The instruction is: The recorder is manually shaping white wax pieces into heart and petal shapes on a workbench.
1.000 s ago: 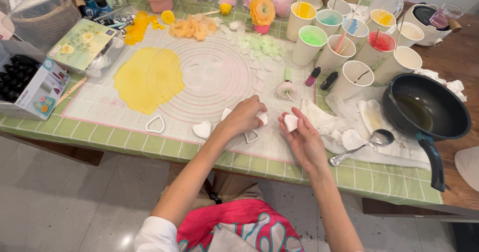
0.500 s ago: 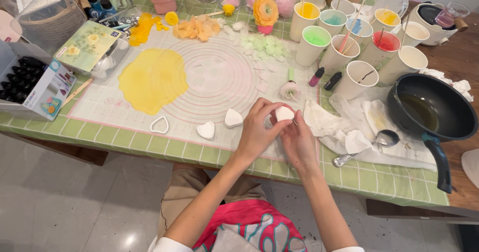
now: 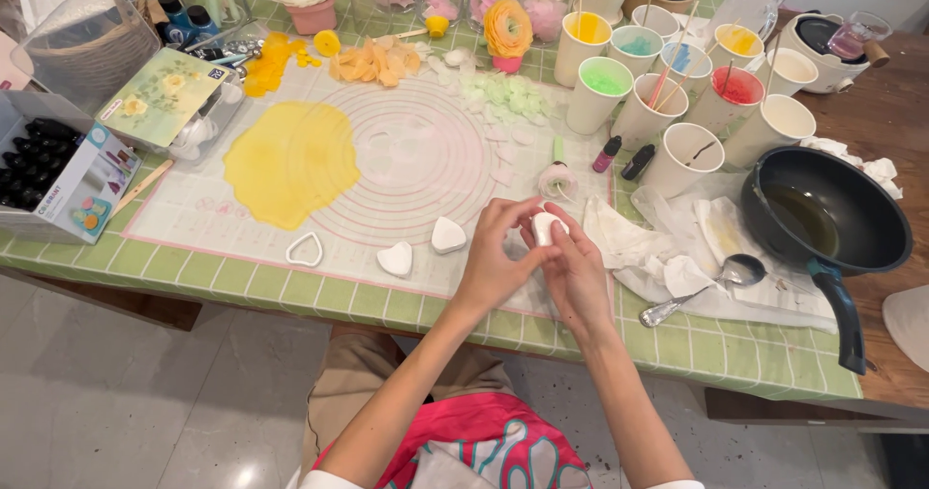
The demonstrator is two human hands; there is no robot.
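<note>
Small white rounded wax-like piece [image 3: 548,226] sits between both hands, just above the near edge of the round-ringed pale silicone mat [image 3: 416,150]. Left hand [image 3: 498,257] comes in from the left, thumb and fingers [image 3: 518,220] curled onto the piece's left side. Right hand [image 3: 578,271] comes from below right, fingers [image 3: 566,228] wrapped around the piece's right and lower side. Both sets of fingers are closed onto it, pinching; only the top face of the piece shows, the rest is covered.

Relative to the mat:
- two white heart-shaped pieces [image 3: 395,258] [image 3: 447,235] lie on its near edge, left of the left hand, apart from each other
- white heart-shaped cutter outline [image 3: 304,249] further left on the same edge
- flat yellow wax sheet [image 3: 290,160] on its left half
- small pink-white rose bud [image 3: 557,179] at its right edge, just above the hands, not touching them
- paper cups of coloured wax [image 3: 605,88] off its upper right corner
- crumpled white paper towels [image 3: 668,257] and metal spoon [image 3: 697,291] right of it, near the right hand
- dark pan with yellowish liquid [image 3: 823,213] well right

All on the green-checked surface [image 3: 716,344].
</note>
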